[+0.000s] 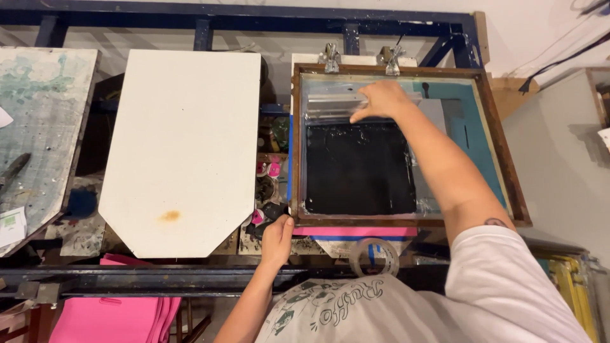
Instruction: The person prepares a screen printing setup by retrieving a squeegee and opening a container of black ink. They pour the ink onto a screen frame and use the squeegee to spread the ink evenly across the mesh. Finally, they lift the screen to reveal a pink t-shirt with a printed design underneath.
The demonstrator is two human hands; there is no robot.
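A wooden-framed printing screen [502, 146] lies flat, its mesh covered by a square of black ink [359, 168]. My right hand [381, 100] reaches to the far end of the screen and grips a metal squeegee [333, 106] lying across the top of the ink. My left hand [277, 238] holds the near left corner of the wooden frame. Pink material [356, 232] shows under the frame's near edge.
A white pentagonal platen [181, 146] with a brown stain sits to the left. Another paint-spattered platen [38, 121] is at far left. Two metal clamps [330, 57] hold the frame's far edge. A tape roll [375, 254] lies near me; pink sheets [114, 314] are stacked below.
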